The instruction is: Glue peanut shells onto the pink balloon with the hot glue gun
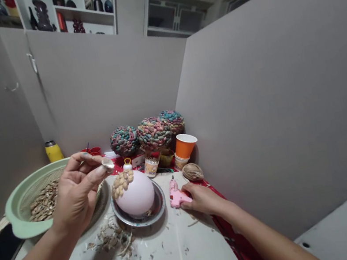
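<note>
My left hand (76, 189) pinches a half peanut shell (108, 163) between thumb and fingers, its pale hollow inside showing. It is raised just left of and above a pale pink ball (137, 194) with a yellow loop on top. Peanut shells (122, 183) cover the ball's upper left side; the rest of its visible surface is smooth. A metal bowl (125, 219) holds the ball. To the right, my right hand (200, 197) is closed round the handle of a pink glue gun (175, 196), which lies by the table's right side with its nozzle pointing away from me.
On the left, a green colander (16, 220) holds many shells. Shell scraps (115, 241) litter the table. Behind stand several multicoloured shell-covered balls (154, 133), an orange paper cup (185, 146), a twine roll (192, 172) and a yellow bottle (54, 152). Grey partitions (112, 87) enclose the table.
</note>
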Tool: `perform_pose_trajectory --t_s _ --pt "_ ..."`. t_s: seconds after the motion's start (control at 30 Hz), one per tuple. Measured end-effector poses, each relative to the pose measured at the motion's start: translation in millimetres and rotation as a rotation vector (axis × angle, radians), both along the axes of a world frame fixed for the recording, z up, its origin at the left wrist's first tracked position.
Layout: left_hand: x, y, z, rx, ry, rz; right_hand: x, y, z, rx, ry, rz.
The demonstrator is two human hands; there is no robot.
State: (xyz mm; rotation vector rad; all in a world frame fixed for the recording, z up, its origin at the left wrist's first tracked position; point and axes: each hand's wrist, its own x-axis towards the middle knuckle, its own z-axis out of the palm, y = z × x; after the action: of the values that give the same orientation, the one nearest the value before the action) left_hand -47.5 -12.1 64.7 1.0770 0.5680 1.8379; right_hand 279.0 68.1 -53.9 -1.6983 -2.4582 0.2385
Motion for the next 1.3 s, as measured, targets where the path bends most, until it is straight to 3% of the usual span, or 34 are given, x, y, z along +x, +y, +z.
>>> perform_pose_trajectory --t_s 0.1,0.23,0.37,0.47,0.7,0.87,1.07,1.3 --pt "-4 4 -0.9 -0.003 -0.008 0.014 2 0 5.9 -0.015 -0.024 0.028" --pt "-7 5 1.5 -0.009 -0.017 0.026 -10 -8 34.4 0.092 0.043 0.091" --pt "-7 4 4.0 -0.005 -0.024 0.033 -46 -10 63.4 0.172 0.206 0.286" --pt "-9 4 4.1 -0.002 -0.025 0.035 -75 0 72.5 0.110 0.425 0.506" --pt "-12 9 1.6 0.009 -0.010 0.064 -111 41 66.1 -0.100 0.336 0.607" --pt "-9 8 0.2 -0.005 0.031 0.076 -116 50 57.8 -0.234 0.349 0.696" --pt "-4 12 -8.8 -0.020 0.169 0.106 -102 54 52.8 -0.278 0.609 0.593" --pt "12 14 -28.3 0.037 0.572 0.247 -94 52 47.0 -0.278 0.725 0.518"
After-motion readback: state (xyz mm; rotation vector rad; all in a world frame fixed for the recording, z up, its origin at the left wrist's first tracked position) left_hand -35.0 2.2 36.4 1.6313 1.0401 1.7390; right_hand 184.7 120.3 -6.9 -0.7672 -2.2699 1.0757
